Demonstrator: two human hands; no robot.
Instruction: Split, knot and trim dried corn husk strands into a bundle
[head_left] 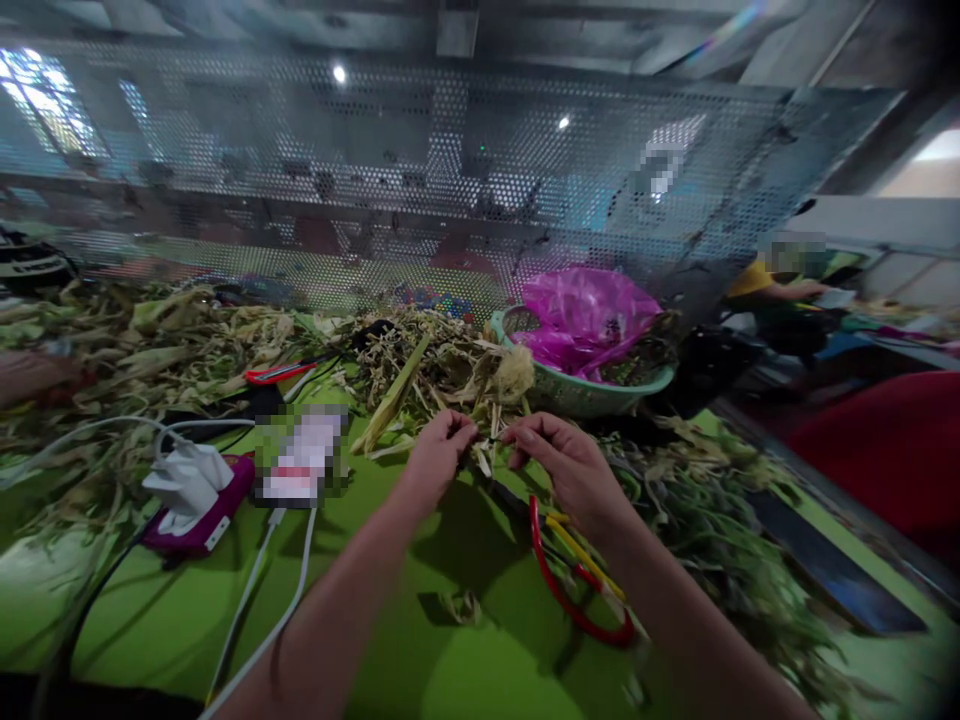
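Observation:
My left hand is closed in a pinch above the green table, thumb against fingertips. Close by on the other side, my right hand pinches as well, its fingertips a short gap from the left ones. Whatever the fingers hold is too small to make out; pale dry plant scraps show between and behind them. Below my right hand lie scissors with red handles, beside a thin yellow stick. A dry husk strip leans beyond my left hand.
Behind stand a heap of dried husks and a green basket with a pink plastic bag. At left are a phone, cables and a purple power strip. Another person's hand shows far left. Green-grey plant strands lie right.

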